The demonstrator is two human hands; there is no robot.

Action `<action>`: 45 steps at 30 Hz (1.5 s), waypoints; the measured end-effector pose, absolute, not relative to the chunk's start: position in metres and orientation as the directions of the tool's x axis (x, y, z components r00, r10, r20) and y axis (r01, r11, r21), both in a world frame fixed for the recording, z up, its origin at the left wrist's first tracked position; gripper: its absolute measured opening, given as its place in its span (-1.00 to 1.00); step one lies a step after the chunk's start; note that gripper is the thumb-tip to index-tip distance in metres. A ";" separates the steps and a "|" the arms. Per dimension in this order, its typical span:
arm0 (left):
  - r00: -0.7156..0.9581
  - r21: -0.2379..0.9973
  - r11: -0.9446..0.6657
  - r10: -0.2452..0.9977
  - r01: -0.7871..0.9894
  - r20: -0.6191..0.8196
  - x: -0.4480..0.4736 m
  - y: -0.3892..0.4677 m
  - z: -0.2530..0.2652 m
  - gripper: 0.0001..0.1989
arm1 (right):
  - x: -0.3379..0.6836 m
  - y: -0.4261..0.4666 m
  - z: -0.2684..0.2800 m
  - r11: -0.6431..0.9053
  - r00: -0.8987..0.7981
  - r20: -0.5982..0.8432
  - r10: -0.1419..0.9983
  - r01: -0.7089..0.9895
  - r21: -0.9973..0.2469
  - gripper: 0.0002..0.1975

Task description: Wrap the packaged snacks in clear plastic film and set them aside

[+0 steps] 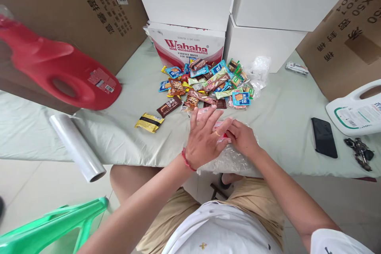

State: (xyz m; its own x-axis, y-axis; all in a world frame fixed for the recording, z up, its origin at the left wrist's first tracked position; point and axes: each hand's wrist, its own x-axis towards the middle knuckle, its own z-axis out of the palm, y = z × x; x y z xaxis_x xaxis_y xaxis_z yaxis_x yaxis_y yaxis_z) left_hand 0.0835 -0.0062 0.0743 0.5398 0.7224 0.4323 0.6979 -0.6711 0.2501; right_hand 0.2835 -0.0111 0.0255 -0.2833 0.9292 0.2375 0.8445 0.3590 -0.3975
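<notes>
My left hand (205, 139), a red cord round its wrist, is spread flat over a pink-and-red snack packet (204, 113) near the table's front edge. Beside it my right hand (242, 137) has its fingers bent and pinched at a clear plastic bag (230, 160), close to the packet's red end. The bag lies crumpled below both hands and overhangs the edge a little; my hands hide part of it. Just beyond my fingers is a pile of wrapped snacks (208, 81). A brown packet (169, 106) and a yellow packet (149, 122) lie left of the pile.
Behind the pile stand a Wahaha carton (187, 43) and white boxes (264, 43). A red jug (68, 71) and a plastic film roll (77, 147) are left. Right are a phone (324, 137), keys (359, 152) and a white jug (357, 109). Crumpled clear plastic (258, 73) touches the pile.
</notes>
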 end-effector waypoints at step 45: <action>0.124 0.435 -0.209 0.969 0.876 0.215 0.095 -0.043 0.038 -0.39 | 0.290 -0.026 -0.015 0.600 -0.421 0.473 0.774 0.725 -0.337 -0.59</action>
State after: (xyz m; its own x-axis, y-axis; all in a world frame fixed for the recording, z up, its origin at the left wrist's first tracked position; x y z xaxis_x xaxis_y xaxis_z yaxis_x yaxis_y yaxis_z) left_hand 0.0946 -0.0428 0.0385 0.1244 0.9686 0.2153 0.8757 -0.2092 0.4352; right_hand 0.2897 -0.0264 -0.0148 -0.4205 0.7743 0.4729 0.7255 0.6000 -0.3373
